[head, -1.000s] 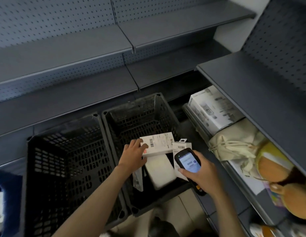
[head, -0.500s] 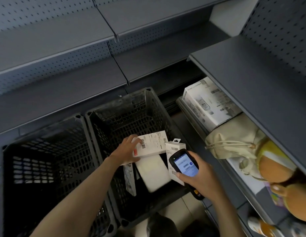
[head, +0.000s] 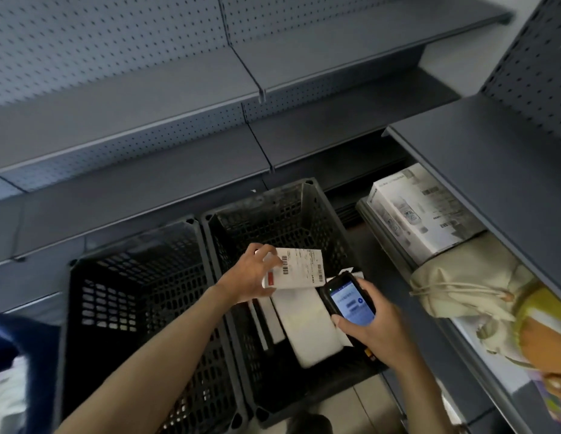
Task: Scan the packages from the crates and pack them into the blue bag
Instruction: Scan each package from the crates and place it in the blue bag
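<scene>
The scanner (head: 349, 300) has moved closer to the package (head: 299, 267) and is now just beside it. The left hand (head: 248, 277) grips the package above the right crate (head: 307, 195). The right hand (head: 376, 336) curls around the scanner. The blue bag (head: 19, 336) sits far left.

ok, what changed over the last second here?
Small shifts only. The left hand tilted the labelled package so more of its barcode face shows, and its corner is now closer to the scanner. Nothing was picked up or released. Unchanged: the right hand grips the scanner, and the flat white package lies in the right crate.
</scene>
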